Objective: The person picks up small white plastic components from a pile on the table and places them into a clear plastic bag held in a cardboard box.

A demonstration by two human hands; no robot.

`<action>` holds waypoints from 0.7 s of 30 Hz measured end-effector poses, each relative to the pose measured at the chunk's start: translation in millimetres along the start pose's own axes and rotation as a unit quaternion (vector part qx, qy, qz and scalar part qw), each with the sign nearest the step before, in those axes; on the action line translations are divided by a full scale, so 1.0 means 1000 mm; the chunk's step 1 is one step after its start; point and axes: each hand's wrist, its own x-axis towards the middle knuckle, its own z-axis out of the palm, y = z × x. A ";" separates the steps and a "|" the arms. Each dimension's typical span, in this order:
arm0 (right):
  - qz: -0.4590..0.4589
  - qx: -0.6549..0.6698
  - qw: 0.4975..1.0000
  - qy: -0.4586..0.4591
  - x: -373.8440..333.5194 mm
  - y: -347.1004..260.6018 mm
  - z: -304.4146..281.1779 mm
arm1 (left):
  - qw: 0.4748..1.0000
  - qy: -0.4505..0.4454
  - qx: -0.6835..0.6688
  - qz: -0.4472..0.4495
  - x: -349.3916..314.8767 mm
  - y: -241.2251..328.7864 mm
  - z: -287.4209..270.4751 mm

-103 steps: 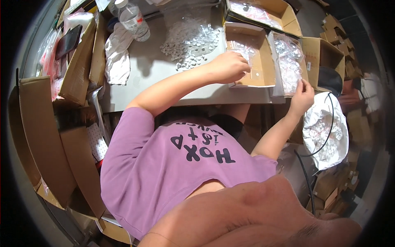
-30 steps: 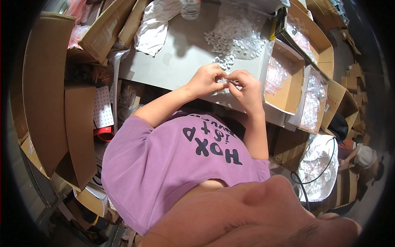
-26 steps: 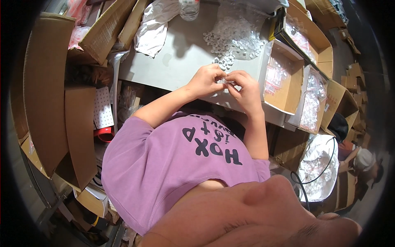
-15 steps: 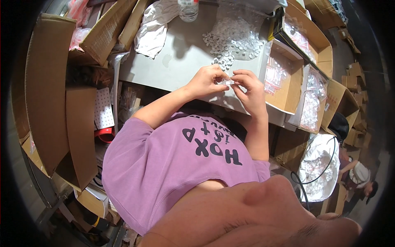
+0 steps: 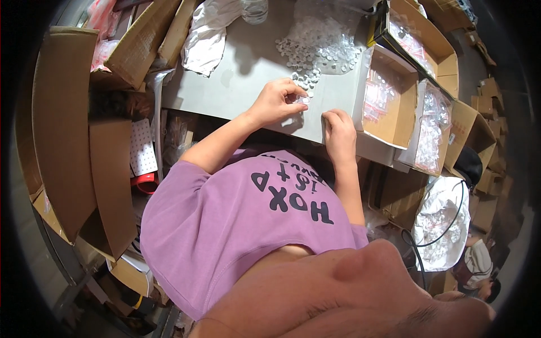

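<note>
My left hand (image 5: 276,102) is above the front of the grey table, closed in a pinch on a small clear plastic bag (image 5: 302,101) with something white in it. A short way to the right, my right hand (image 5: 340,134) rests by the table's front edge with its fingers curled together. Whatever may be between those fingers is too small or hidden to make out. Just beyond my left hand, small white round pieces (image 5: 309,78) lie loose. They trail out of a large clear plastic bag (image 5: 332,36) full of such pieces.
To the right stands an open cardboard box (image 5: 401,121) holding small clear packets (image 5: 378,97). Beside it is another box of filled packets (image 5: 431,132). A white cloth (image 5: 204,39) and a clear bottle (image 5: 255,11) sit at the back left. Tall cardboard boxes (image 5: 65,129) crowd the left side.
My hands have parted. The right has drawn back toward the table's edge and curled its fingers, while the left keeps the small bag close to the loose white pieces.
</note>
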 end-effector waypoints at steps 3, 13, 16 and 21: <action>0.008 0.020 1.000 -0.016 0.006 0.003 -0.002 | 0.999 -0.005 0.021 0.031 -0.002 0.004 0.005; -0.040 0.212 0.976 -0.020 0.024 -0.029 -0.034 | 0.993 -0.080 0.010 0.081 -0.003 0.012 0.017; -0.063 0.167 0.983 -0.041 0.020 -0.024 -0.041 | 0.992 -0.104 -0.017 0.076 0.000 0.012 0.014; -0.097 0.112 0.984 -0.094 0.020 -0.020 -0.046 | 0.977 -0.189 -0.095 0.026 0.007 0.011 0.012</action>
